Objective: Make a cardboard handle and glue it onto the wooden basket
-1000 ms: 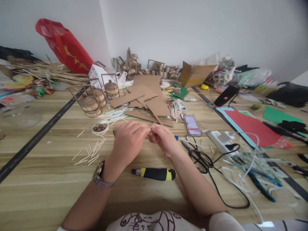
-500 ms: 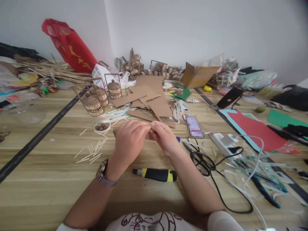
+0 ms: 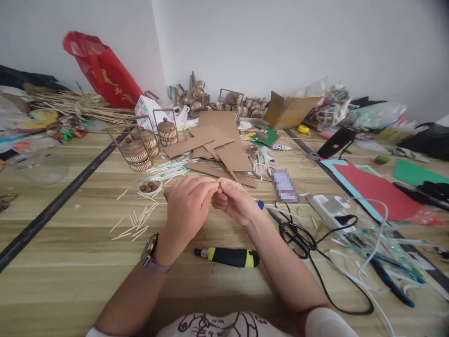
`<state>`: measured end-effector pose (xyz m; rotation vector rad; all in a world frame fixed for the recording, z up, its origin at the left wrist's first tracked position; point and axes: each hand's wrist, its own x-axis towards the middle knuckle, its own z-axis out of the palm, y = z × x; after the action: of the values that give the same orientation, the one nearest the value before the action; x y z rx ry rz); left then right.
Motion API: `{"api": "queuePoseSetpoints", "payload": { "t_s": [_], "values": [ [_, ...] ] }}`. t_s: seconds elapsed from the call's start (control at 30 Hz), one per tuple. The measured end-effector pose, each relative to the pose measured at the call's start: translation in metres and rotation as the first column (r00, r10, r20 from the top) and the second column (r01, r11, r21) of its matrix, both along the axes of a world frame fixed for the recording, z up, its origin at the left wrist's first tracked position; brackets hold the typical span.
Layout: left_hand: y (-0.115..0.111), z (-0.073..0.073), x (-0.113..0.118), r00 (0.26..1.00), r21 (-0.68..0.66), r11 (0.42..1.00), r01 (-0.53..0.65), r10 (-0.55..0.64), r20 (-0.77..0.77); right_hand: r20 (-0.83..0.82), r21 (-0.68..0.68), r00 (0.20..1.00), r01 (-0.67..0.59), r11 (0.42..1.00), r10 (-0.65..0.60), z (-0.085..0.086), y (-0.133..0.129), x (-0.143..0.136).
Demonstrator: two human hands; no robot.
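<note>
My left hand [image 3: 189, 210] and my right hand [image 3: 234, 199] meet at the fingertips above the middle of the table. Both are closed in a pinch around something small between them, mostly hidden by the fingers. A black and yellow utility knife [image 3: 229, 257] lies below my hands. Left of my left hand stand a white bowl of brown balls [image 3: 150, 186] and several short pale sticks [image 3: 140, 220] scattered on the wood. Flat brown cardboard pieces [image 3: 224, 145] lie beyond my hands.
Small woven lidded baskets with handles [image 3: 135, 152] stand at the back left. Right of my arms are black scissors [image 3: 293, 238], a phone [image 3: 285, 185], a power strip [image 3: 329, 210] with cables, blue-handled pliers [image 3: 389, 281] and red paper [image 3: 377, 192].
My right hand's fingers have shifted slightly, showing more of the curled fingers beneath the pinch. The whole view has moved a little; the objects on the table lie as before.
</note>
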<state>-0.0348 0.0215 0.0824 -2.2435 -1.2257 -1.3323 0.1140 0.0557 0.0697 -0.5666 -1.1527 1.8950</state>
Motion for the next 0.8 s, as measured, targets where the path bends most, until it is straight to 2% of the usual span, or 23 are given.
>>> {"api": "queuePoseSetpoints", "payload": {
  "t_s": [0.13,0.3,0.4,0.5,0.6,0.67,0.7,0.73,0.77,0.8],
  "values": [
    [0.000,0.000,0.001,1.000,0.003,1.000,-0.006,0.006,0.022,-0.004,-0.100,0.988,-0.154,0.983,0.154,-0.005,0.005,0.004],
    [-0.002,0.001,0.002,1.000,-0.013,1.000,0.011,-0.011,0.018,0.005,-0.172,0.943,-0.326,0.929,0.332,-0.014,0.012,0.004],
    [-0.004,0.002,0.001,1.000,-0.029,1.000,0.004,-0.005,-0.018,0.026,-0.219,0.942,-0.320,0.922,0.334,-0.019,0.011,0.001],
    [-0.004,0.003,0.000,0.998,-0.030,1.000,-0.003,0.001,-0.058,0.070,-0.218,0.956,-0.264,0.940,0.284,-0.021,0.006,0.000],
    [-0.003,0.002,-0.001,0.997,-0.030,1.000,0.002,-0.005,-0.081,0.137,-0.126,0.975,-0.157,0.979,0.174,-0.020,0.003,0.008],
    [-0.003,0.002,0.000,0.996,-0.033,0.999,0.005,-0.008,-0.089,0.261,0.003,0.965,-0.037,0.999,0.035,-0.019,0.007,0.023],
    [-0.003,0.002,0.000,0.996,-0.034,0.999,0.004,-0.007,-0.090,0.361,0.101,0.930,0.033,0.994,-0.068,-0.018,0.011,0.032],
    [-0.003,0.003,0.000,0.996,-0.033,0.999,0.005,-0.008,-0.090,0.476,0.230,0.856,0.097,0.968,-0.199,-0.018,0.016,0.041],
    [-0.003,0.003,0.001,0.996,-0.032,0.999,0.009,-0.012,-0.091,0.593,0.382,0.723,0.136,0.914,-0.356,-0.019,0.022,0.051],
    [-0.003,0.003,0.001,0.996,-0.029,0.999,0.012,-0.015,-0.091,0.671,0.530,0.526,0.152,0.834,-0.522,-0.021,0.029,0.061]
  ]
}}
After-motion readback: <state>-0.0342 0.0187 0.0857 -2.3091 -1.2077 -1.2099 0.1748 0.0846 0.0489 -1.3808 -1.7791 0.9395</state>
